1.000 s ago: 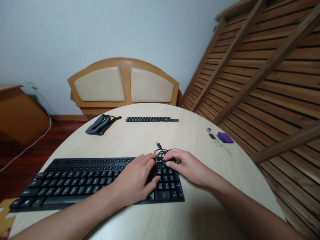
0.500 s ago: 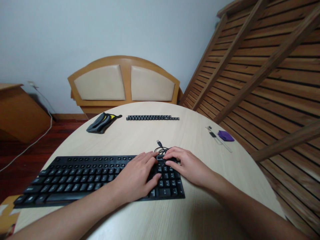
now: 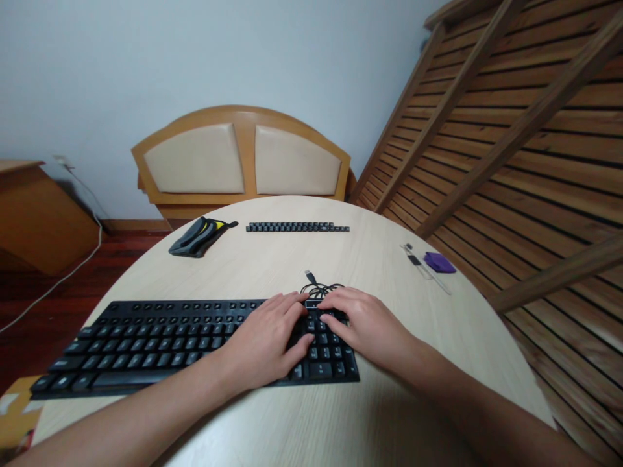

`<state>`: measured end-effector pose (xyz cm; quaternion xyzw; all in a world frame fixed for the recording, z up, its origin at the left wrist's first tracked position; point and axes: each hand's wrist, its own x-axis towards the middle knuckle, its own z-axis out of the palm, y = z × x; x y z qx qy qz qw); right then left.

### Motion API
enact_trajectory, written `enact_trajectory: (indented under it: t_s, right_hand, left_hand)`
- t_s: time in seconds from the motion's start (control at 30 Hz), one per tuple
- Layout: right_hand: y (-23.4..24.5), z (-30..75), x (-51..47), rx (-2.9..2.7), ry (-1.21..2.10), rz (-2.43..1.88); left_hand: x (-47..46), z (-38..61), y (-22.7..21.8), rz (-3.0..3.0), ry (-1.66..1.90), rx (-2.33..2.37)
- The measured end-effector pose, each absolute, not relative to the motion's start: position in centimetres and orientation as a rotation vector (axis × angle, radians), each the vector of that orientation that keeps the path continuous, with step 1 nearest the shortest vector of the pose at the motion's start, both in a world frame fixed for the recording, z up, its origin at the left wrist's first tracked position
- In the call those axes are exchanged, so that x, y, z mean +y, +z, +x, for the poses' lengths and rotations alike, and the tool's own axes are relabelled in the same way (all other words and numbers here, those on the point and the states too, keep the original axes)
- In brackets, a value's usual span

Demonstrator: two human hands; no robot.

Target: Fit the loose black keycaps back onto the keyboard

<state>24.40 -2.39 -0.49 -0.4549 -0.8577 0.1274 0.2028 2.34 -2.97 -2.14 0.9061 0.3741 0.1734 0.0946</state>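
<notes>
A black keyboard lies on the round table, its upper rows showing small sockets in place of keycaps. Across its right part rests my left hand, palm down, thumb spread from the other fingers, touching the keys. My right hand reaches over the number pad's top right corner. Its index finger and thumb stand a little apart there, and I see nothing held between them. Behind both hands sits a coiled black cable with a USB plug.
Loose black keycaps stand lined up at the table's far side. To their left is a grey, black and yellow pouch. A purple cloth lies at the right edge beside a thin wire tool. A slatted wooden panel leans at right.
My right thumb and index finger have shifted slightly at the number pad's top, and more of the cable coil shows. My left hand has stayed in place. The view has tilted slightly.
</notes>
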Motion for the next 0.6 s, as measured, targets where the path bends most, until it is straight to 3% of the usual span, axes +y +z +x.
enact_trajectory:
  t_s: [0.6]
  right_hand:
    - [-0.22,24.02,-2.68,-2.365,0.376,-1.307]
  left_hand:
    - [-2.98,2.39,-1.98,2.703,0.481,1.085]
